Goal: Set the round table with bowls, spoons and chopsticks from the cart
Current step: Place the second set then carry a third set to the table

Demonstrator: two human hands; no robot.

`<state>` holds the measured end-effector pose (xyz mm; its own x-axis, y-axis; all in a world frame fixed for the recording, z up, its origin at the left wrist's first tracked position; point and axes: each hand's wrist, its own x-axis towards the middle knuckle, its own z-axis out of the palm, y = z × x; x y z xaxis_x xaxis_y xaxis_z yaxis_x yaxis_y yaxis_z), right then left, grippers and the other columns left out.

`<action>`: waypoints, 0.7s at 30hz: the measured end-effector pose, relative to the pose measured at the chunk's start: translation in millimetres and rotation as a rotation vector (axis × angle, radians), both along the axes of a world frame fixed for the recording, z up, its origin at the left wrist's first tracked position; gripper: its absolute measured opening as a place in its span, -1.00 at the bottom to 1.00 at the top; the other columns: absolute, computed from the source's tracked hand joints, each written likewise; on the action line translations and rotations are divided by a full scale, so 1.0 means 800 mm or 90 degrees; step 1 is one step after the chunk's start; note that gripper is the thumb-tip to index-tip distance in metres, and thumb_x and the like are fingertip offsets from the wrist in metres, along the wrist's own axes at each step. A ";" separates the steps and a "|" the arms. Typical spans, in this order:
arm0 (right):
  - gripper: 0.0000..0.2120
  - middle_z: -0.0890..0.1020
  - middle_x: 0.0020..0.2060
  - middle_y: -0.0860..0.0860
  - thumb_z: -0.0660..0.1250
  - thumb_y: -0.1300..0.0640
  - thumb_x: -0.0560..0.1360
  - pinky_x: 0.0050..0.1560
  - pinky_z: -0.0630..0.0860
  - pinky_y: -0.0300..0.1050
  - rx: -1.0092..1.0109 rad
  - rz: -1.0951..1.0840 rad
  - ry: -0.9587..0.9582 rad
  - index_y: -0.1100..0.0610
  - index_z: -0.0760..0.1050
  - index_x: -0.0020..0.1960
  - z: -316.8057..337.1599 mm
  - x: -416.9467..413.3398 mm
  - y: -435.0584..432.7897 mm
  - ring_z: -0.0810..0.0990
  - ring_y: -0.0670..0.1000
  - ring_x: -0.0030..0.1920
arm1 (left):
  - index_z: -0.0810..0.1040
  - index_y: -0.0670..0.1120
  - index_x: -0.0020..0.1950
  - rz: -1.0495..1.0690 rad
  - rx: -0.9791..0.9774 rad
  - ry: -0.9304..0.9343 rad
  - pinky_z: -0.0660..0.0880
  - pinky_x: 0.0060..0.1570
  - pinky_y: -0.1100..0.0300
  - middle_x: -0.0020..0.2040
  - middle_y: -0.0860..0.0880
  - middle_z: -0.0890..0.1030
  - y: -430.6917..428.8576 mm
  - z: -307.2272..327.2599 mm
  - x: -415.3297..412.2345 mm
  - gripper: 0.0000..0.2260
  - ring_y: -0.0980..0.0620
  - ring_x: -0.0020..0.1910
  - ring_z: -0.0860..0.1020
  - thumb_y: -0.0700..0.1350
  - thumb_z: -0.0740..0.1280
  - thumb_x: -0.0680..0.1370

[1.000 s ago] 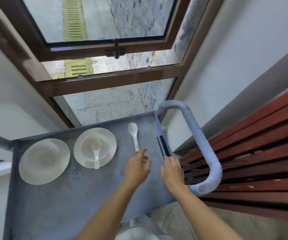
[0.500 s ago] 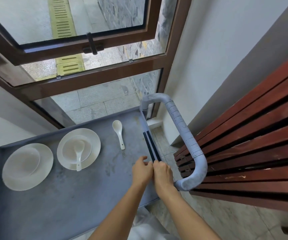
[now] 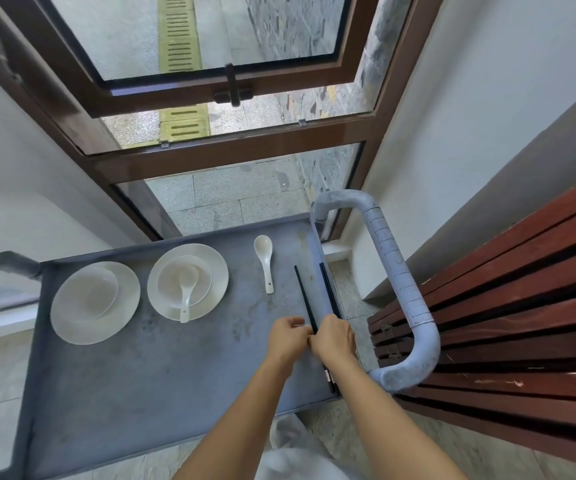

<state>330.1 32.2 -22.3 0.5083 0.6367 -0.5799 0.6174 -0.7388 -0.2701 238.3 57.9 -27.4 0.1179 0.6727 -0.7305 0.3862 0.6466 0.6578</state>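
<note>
Two black chopsticks lie near the right rim of the grey cart (image 3: 141, 386). One chopstick (image 3: 303, 296) angles away from the rim, and its near end sits pinched where my left hand (image 3: 288, 337) and my right hand (image 3: 335, 337) meet. The other chopstick (image 3: 329, 292) runs along the rim and passes under my right hand, whose fingers close over it. A loose white spoon (image 3: 265, 263) rests left of them. Farther left, a white bowl holding a spoon (image 3: 185, 282) sits on a plate, and another bowl on a plate (image 3: 87, 299) stands beside it.
The cart's pale blue handle (image 3: 397, 289) loops past its right side, close to my right hand. A dark red slatted bench (image 3: 522, 306) stands beyond it. A brown-framed window (image 3: 231, 157) is right behind the cart.
My hands came together on the chopsticks' near ends. One chopstick has swung left, away from the one along the rim. The view rose slightly.
</note>
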 end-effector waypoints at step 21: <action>-0.78 0.77 0.00 0.17 0.49 0.09 0.54 0.03 0.67 -0.14 0.014 -0.014 0.718 0.23 0.73 0.07 0.030 -0.066 0.038 0.76 0.09 0.05 | 0.72 -0.26 0.06 -0.074 -0.064 -0.167 0.68 0.00 0.09 -0.01 -0.21 0.75 0.072 0.040 -0.184 -0.81 -0.17 -0.01 0.75 -0.16 0.50 0.55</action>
